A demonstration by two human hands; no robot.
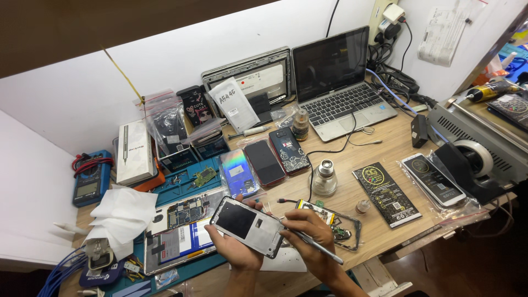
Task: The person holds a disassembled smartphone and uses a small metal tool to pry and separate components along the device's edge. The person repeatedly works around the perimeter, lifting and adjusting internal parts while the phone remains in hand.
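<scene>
My left hand [234, 247] grips a phone back cover [247, 226] from below, fingers curled around its near edge, thumb on the top rim, the dark inner face tilted up toward me. My right hand [308, 236] is closed around a slim metal tool [319, 248], held like a pen, its shaft running off to the lower right; the hand touches the cover's right end, though I cannot tell where the working tip sits.

By my reading, the teardown is well along: the cover is off and in my grip, and just right of it lies an opened phone frame [344, 226] with its small boards bare. Just left of the grip, on a blue mat [181, 184], a second opened phone [184, 228] shows its board and battery. Nothing looks closed up again, so I judge reassembly is still to come.

Beyond the grip, three phones [264, 162] lie side by side, with a small glass bottle [324, 177] to their right. Further right are a black packet [386, 193] and a bagged white phone [433, 180]. Left of the grip sits crumpled tissue [124, 212], a white box [133, 152] and a blue multimeter [91, 179].

The surface is a crowded wooden bench [379, 137] against white walls. At the back stand a laptop [338, 82] and a tangle of cables [393, 74]; a tape dispenser [470, 165] sits at the far right.
</scene>
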